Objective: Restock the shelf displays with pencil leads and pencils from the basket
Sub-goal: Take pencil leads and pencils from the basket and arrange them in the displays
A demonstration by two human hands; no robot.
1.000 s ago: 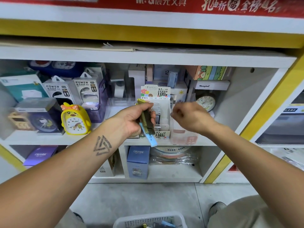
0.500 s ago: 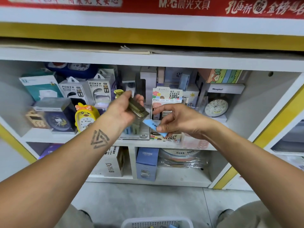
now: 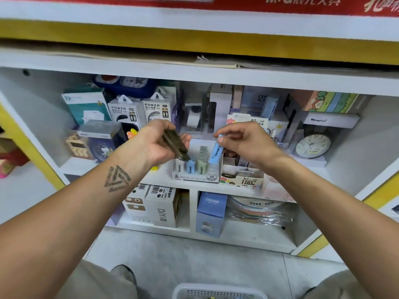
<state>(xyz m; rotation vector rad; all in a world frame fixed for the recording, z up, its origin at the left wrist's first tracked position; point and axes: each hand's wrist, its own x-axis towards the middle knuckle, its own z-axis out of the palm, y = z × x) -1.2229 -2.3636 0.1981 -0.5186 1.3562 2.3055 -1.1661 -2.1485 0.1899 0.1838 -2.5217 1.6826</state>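
At the shelf (image 3: 194,188), the right hand (image 3: 244,143) is pinching a blue lead case (image 3: 216,152) into the display box (image 3: 195,176), needing a straight push, while the left hand (image 3: 155,145) is gripping spare cases (image 3: 175,145).

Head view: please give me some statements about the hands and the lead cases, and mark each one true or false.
1. The right hand pinches a blue lead case. True.
2. The left hand holds nothing. False: it grips a stack of dark cases.
3. The blue case is over the display box marked 2B. True.
4. The basket stands on the shelf beside the clock. False: it is at the bottom edge of the view, below the hands.
5. The yellow clock is fully visible. False: the left hand mostly hides it.
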